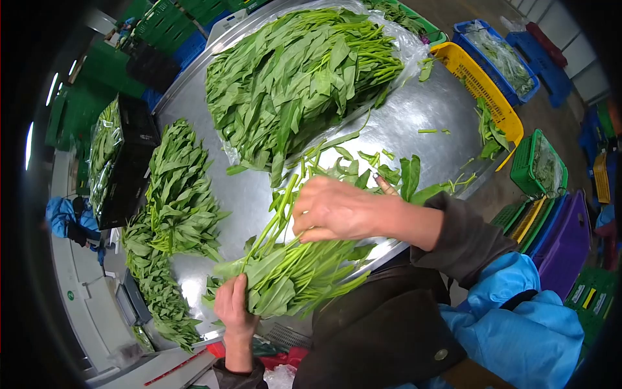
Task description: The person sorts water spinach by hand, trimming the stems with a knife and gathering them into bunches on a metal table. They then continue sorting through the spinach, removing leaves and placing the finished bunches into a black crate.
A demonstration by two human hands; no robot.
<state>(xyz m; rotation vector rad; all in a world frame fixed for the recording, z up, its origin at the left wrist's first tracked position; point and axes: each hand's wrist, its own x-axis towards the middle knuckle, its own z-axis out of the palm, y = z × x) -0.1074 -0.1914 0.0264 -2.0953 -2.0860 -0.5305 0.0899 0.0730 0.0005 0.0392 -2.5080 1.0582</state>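
At the worktop's (447, 107) near edge, gripping a bunch (291, 275) in the closed left hand (234, 308), curling the right hand (337, 211) over it, hold unclear, with rows (181, 204) apparently done and a large pile (298, 84) left.

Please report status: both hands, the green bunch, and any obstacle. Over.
Left hand gripping leafy bunch. Right hand curled over it, grip unclear. Bunch at near edge of metal table. Loose leaves scattered beyond right hand. Over.
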